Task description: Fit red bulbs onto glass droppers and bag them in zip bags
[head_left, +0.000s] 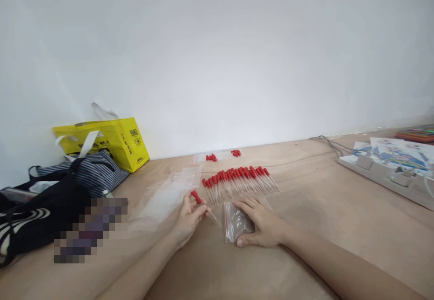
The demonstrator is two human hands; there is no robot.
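Note:
My left hand (188,217) is closed around a dropper (195,197) with a red rubber bulb and a clear thin tube, whose tip slants down toward the right. Palm down, my right hand (266,224) rests with fingers spread on a clear zip bag (233,227) that has a red strip along its left edge. Just beyond both hands lies a row of several red-bulbed droppers (242,179), side by side with their tubes toward me. Flat clear bags (166,198) overlap left of the row.
At the back, more red-bulbed droppers (212,157) lie on or in a clear bag by the wall. A yellow bag (132,144), a striped bag (101,171) and a black bag (44,218) stand at left. A power strip (379,178) with cables and papers sits at right.

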